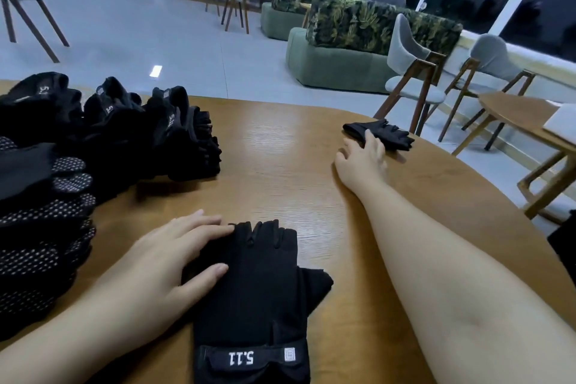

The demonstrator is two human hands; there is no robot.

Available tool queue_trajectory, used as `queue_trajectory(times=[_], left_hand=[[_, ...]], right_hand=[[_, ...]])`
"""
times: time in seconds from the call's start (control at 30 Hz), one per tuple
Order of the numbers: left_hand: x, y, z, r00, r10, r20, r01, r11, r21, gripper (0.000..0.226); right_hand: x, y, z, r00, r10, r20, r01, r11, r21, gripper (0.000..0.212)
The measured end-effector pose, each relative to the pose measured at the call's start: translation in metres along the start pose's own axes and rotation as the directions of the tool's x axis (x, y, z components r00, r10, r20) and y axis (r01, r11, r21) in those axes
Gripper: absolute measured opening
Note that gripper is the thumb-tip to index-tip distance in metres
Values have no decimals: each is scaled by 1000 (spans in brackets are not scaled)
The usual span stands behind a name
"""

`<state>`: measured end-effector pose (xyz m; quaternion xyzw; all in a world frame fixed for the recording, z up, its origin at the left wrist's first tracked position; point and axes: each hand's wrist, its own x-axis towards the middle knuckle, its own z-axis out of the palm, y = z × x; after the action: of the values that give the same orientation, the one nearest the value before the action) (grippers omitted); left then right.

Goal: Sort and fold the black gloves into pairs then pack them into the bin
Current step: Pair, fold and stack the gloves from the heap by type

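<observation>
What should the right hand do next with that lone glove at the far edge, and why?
Probably close the right hand on the far glove and draw it back beside the near glove, which the left hand holds flat. Its fingers only touch it so far.

Two bare arms stretched forward, both hands palm down.

Left hand [174, 254] low and near, fingers straight and lightly spread, thumb extended, pressing flat on the near glove [258, 290]. Right forearm reaching far out and angled to the right, right hand [361, 159] flattened, fingers extended, fingertips resting on the edge of the far glove [386, 134], thumb splayed to the left.
</observation>
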<state>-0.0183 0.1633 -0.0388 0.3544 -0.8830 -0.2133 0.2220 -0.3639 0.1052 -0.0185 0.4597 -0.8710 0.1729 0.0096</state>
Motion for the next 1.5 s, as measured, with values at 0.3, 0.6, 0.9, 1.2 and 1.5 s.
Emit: queue_trajectory(times=[0.3,0.6,0.9,1.2,1.5], left_hand=[[3,0,-1,998,61,-18,-60,998,24,49],[-2,25,-9,987,-37,-154,-11,955,-296,37],[-33,33,-21,979,-151,-139,89,921,-379,52],[-55,28,-21,944,60,-324,-33,995,89,30],[-64,41,-18,980,185,75,-182,982,-46,62]], right_hand=[[33,8,5,993,111,49,-107,992,-69,57],[-35,15,-12,982,-130,-135,153,973,174,24],[-158,0,-29,951,-277,-139,306,907,290,36],[-198,-16,-29,886,-371,-278,435,873,219,19],[-197,-11,-35,976,-119,-181,179,913,367,32]])
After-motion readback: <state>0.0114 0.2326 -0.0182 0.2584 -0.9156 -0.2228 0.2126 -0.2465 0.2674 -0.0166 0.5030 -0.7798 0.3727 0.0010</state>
